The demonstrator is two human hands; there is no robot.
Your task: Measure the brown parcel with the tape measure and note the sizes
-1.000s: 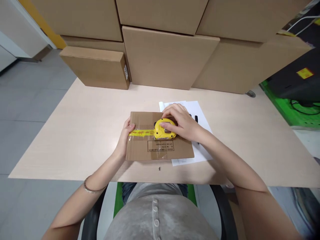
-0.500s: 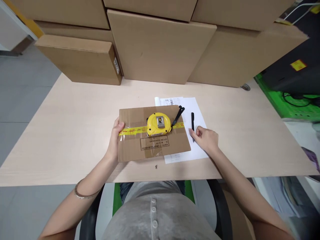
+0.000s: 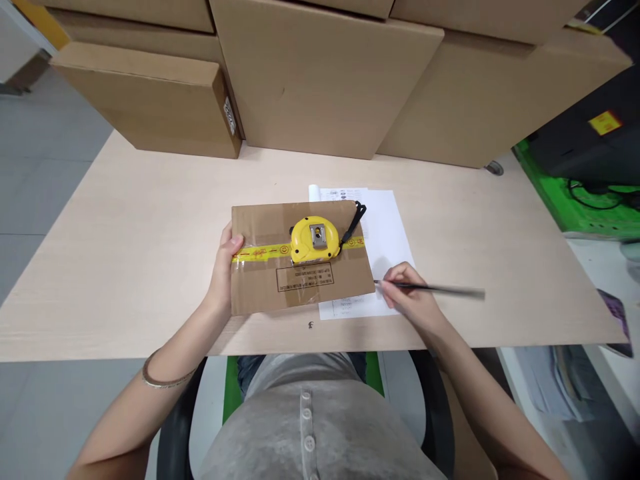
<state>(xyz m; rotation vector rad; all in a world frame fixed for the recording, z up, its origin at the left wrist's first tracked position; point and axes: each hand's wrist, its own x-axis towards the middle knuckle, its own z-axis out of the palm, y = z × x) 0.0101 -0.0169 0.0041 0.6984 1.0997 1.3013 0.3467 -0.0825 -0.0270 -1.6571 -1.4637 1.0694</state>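
Observation:
My left hand grips the left edge of a flat cardboard box, thumb on top. Yellow printed tape runs across the box. On it lies a yellow tape measure with a black wrist strap. My right hand pinches a black pen, blurred by motion, whose far end points right. The pen's tip is close to the box's lower right corner. Under the box's right part lie white paper sheets, partly covered by it.
Large cardboard boxes stand along the back of the table. A smaller box is at the back left. To the right are a green crate with black cables and a dark phone-like object.
My right hand has picked up the pen from the paper and swung it to point sideways. My left hand still holds the box. The view has shifted slightly.

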